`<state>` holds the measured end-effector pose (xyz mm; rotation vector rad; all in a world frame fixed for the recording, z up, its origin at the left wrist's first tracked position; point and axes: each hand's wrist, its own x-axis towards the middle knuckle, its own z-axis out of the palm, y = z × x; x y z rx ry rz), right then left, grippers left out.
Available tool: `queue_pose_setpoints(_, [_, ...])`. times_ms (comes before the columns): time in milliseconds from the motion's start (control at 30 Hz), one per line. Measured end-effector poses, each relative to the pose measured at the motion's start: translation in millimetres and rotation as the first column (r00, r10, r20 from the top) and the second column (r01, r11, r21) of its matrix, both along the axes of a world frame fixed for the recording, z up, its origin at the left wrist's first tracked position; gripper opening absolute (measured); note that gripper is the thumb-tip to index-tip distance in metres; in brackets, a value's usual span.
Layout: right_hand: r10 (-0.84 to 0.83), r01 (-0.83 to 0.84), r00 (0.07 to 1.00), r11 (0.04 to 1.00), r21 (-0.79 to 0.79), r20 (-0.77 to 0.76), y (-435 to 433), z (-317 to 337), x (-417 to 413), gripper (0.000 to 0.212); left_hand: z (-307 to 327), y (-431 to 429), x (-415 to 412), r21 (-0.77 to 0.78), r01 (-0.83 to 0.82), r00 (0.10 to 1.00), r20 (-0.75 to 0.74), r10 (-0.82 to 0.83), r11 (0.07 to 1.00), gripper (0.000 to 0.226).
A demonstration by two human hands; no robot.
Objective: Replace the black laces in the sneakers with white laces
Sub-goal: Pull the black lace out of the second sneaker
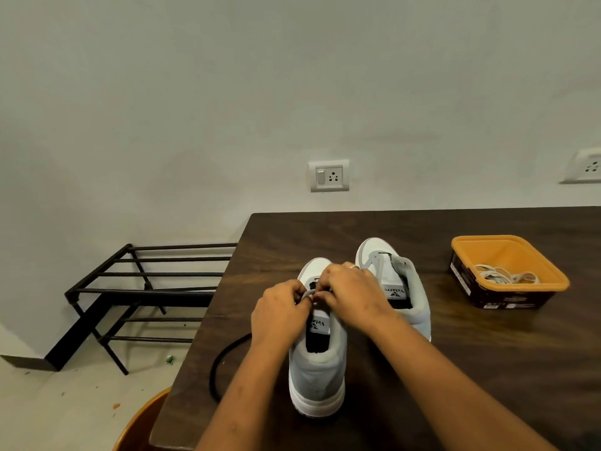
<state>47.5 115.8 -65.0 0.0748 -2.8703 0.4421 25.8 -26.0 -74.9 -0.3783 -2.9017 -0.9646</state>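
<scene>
Two grey-and-white sneakers stood on the dark wooden counter (422, 385), heels toward the person. The near sneaker (317, 372) sat at the centre, and the second sneaker (398, 278) stood just beside it at about 1 o'clock, its eyelets looking bare. Both hands met over the near sneaker's tongue. The left hand (279, 315) came in from 7 o'clock and the right hand (353, 294) from 4 o'clock. The fingers (300, 296) of each hand were curled tight and pinched a pale lace loop (309, 293) between them, right above the eyelets. How far that lace was threaded could not be told, since the hands covered it. A black lace (224, 362) lay loose on the counter at 9 o'clock from the near sneaker, curving toward the counter's left edge. At 2 o'clock, well apart from the shoes, an orange tub (549, 271) held a tangle of white laces (502, 276). A black metal shoe rack (143, 288) stood on the floor at 10 o'clock, and a wall socket (329, 175) sat at 12 o'clock.
</scene>
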Motion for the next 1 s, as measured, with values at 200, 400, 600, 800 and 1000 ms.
queue_pose_setpoints(200, [-0.193,0.152,0.98,0.576,-0.803,0.047,-7,-16,-6,0.018,1,0,-1,0.027,-0.026,0.999,0.031,0.025,0.999,0.011])
queue_pose_setpoints(400, [-0.13,0.086,0.98,-0.39,-0.917,0.148,-4,10,-2,0.028,0,1,-2,0.047,-0.055,0.997,0.058,0.053,0.997,0.009])
queue_pose_setpoints(600, [-0.006,0.039,0.999,0.715,-0.698,0.05,1,7,-3,0.012,1,5,2,0.052,-0.062,0.998,0.031,0.06,0.997,0.011])
queue_pose_setpoints(800, [-0.038,0.037,0.999,0.997,0.063,0.017,-16,4,1,0.016,-5,8,2,0.078,-0.067,0.997,0.037,0.064,0.995,0.018])
queue_pose_setpoints(1000, [-0.084,0.062,0.995,0.95,-0.306,-0.059,-6,-7,-5,0.013,-7,13,8,0.097,-0.1,0.995,0.004,0.101,0.99,0.023])
